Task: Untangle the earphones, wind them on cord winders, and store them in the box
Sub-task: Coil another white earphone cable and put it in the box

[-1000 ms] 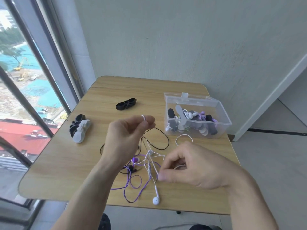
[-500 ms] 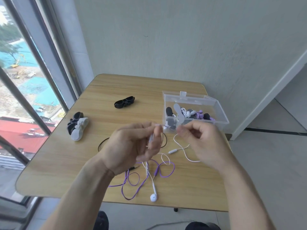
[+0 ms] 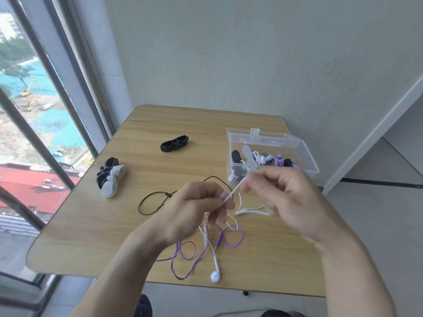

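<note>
Both hands raised above table, over cord tangle. Left hand: fingers curled, pinching white earphone cord at lower end of a taut stretch. Right hand: fingers curled, pinching same cord at upper end. White earbud lying near front table edge, amid purple earphone cord loops. Black earphone cord looped on table left of hands. Clear box open at right rear, holding wound earphones. Black winder at centre rear; black and white winders together at left.
</note>
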The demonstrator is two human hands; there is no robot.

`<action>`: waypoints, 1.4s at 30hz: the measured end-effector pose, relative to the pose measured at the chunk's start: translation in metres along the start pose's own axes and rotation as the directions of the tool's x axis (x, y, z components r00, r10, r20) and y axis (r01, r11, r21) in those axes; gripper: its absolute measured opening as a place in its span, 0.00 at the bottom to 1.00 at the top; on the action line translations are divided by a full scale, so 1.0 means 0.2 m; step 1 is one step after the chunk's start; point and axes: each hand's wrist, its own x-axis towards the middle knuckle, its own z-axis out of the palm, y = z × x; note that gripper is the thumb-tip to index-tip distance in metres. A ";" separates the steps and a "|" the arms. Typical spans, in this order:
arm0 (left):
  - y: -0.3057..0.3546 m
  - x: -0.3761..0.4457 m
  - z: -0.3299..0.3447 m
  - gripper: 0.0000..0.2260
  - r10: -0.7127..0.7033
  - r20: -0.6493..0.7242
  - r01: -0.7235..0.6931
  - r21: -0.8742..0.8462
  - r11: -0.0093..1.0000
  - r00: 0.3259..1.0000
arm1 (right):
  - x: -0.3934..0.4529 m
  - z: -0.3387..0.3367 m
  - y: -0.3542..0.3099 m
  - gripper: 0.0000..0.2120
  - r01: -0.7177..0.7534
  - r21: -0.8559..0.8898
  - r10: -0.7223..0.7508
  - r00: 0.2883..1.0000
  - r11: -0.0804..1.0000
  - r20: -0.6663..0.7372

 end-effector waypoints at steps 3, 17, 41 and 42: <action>0.01 0.00 0.00 0.08 -0.050 0.135 0.071 -0.160 0.984 0.990 | 0.01 -0.04 0.04 0.15 -0.042 0.033 0.045 0.993 0.999 -0.112; -0.01 0.04 0.08 0.11 0.116 -0.405 -0.136 -0.019 0.991 0.907 | 0.01 0.10 0.06 0.16 -0.173 -0.191 0.245 0.844 0.966 0.477; -0.05 0.06 0.03 0.12 0.200 -0.496 -0.099 0.222 0.970 0.845 | 0.01 0.17 0.04 0.13 -0.043 -0.290 0.164 0.899 0.956 0.407; -0.06 0.05 0.04 0.12 0.206 -0.409 -0.084 0.295 0.952 0.889 | 0.01 0.16 0.03 0.13 -0.039 -0.222 0.129 0.904 0.974 0.407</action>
